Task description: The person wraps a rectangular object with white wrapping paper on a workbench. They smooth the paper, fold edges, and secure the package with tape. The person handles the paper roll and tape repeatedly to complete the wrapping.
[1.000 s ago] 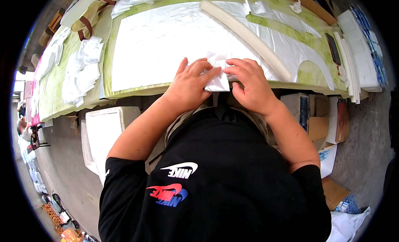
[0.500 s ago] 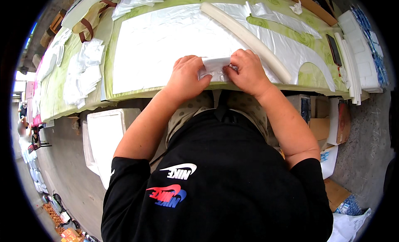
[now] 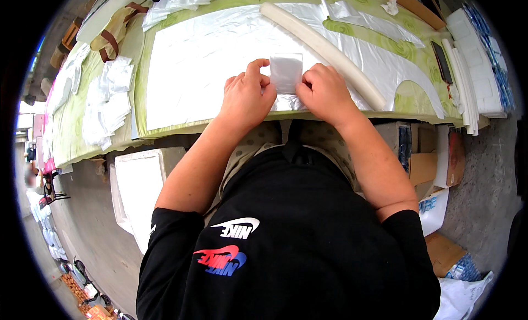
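Between my hands, a small whitish plastic bag [image 3: 286,72] stands with its flat face toward me, just above the table's near edge. My left hand [image 3: 247,95] grips its left edge between thumb and fingers, with the index finger raised along the side. At the lower right corner my right hand [image 3: 326,94] pinches it, fingers curled. Under both hands spreads a silvery white sheet [image 3: 203,56] on the table. A long pale roll or tube [image 3: 324,53] lies slantwise on the sheet, just beyond my right hand.
Piles of clear plastic bags [image 3: 107,103] lie on the green patterned tablecloth [image 3: 69,141] at the left, near a bag with brown handles [image 3: 113,37]. A phone [image 3: 441,61] and thin white rolls [image 3: 462,89] rest at the right. White foam boxes [image 3: 140,180] and cartons [image 3: 423,169] stand below.
The plastic bag has tipped up, so its flat face now shows. My left index finger has lifted, and my right hand has moved slightly down and left.
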A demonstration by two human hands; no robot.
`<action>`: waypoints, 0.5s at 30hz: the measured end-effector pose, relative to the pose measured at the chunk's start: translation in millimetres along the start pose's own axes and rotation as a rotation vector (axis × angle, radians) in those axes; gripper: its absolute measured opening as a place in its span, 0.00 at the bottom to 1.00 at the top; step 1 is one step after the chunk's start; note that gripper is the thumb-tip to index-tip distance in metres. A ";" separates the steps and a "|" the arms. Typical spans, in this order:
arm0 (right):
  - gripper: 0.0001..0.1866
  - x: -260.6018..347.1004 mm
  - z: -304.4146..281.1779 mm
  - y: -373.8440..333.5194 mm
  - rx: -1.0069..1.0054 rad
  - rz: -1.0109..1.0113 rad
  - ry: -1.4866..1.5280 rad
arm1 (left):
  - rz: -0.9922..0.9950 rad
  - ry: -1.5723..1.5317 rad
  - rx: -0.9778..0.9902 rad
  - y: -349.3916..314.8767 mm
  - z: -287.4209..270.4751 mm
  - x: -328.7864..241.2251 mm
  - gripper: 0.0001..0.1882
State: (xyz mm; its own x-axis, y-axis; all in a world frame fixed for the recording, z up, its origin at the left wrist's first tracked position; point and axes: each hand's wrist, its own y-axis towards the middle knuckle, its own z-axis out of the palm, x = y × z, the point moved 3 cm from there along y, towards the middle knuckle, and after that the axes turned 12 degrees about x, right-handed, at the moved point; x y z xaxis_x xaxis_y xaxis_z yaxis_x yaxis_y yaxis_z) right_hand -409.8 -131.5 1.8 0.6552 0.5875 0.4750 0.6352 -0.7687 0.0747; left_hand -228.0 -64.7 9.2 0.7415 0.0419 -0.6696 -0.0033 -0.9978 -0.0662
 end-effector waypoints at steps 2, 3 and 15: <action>0.12 2.3 1.1 3.6 0.010 0.042 -0.054 | -0.034 -0.018 0.020 2.7 0.2 -0.1 0.24; 0.12 5.1 0.3 3.9 0.025 0.060 -0.076 | -0.049 -0.025 0.034 3.5 1.5 1.0 0.25; 0.10 7.5 -2.8 -8.6 -0.023 0.060 0.042 | 0.285 0.552 0.208 -0.5 24.4 -9.8 0.33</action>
State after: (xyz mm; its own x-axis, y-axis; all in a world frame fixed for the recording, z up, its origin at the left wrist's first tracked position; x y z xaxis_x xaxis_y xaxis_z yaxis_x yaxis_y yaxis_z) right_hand -411.5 -121.2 7.2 0.6734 0.5294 0.5160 0.5855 -0.8081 0.0650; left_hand -251.6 -63.3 -2.2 0.9276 -0.3109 -0.2073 -0.3397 -0.9327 -0.1214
